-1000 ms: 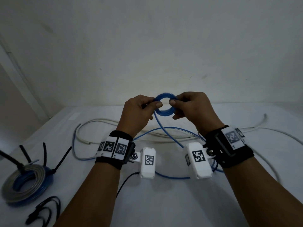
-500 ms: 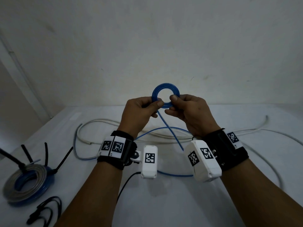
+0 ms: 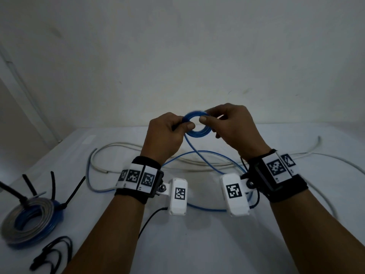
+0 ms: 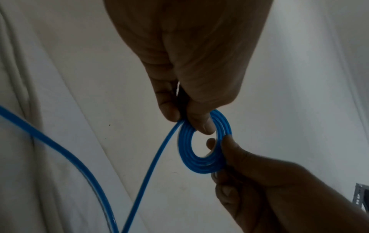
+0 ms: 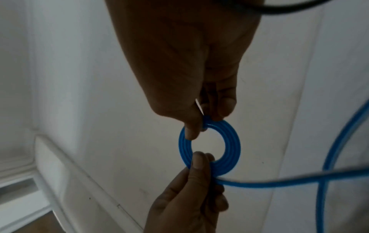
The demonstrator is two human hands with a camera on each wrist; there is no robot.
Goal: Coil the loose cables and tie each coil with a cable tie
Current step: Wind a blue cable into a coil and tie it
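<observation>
Head view high above table [image 3: 197, 244]; wrist views close, sharing blue coil [image 4: 201, 151]

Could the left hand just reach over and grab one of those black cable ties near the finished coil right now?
Probably not yet. The left hand is pinching the small blue coil, as is the right hand. The path to the black ties looks free, but letting go might loosen the coil.

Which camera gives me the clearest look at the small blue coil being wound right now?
The right wrist view: the blue coil faces the camera, sharp enough to show separate turns. The left wrist view shows it tilted and slightly blurred. The head view shows it small and blurred between the left hand and right hand, which pinch it.
</observation>
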